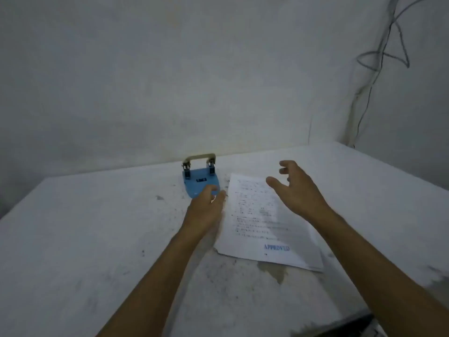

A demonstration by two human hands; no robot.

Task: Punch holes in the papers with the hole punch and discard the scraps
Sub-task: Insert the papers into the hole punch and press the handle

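A blue metal two-hole punch (200, 176) with a brass-coloured raised handle stands near the back edge of a scuffed white surface (97, 239). Just right of it lies a stack of printed white papers (262, 227) stamped "APPROVED" in blue. The left hand (206, 207), fingers loosely curled, touches the punch's front edge; the right hand (295, 188) hovers spread above the papers.

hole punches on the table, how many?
1. The blue hole punch stands on the white table near the back wall, left of the papers. The left hand covers its near edge. None seem hidden, though the table's right side is partly out of view.
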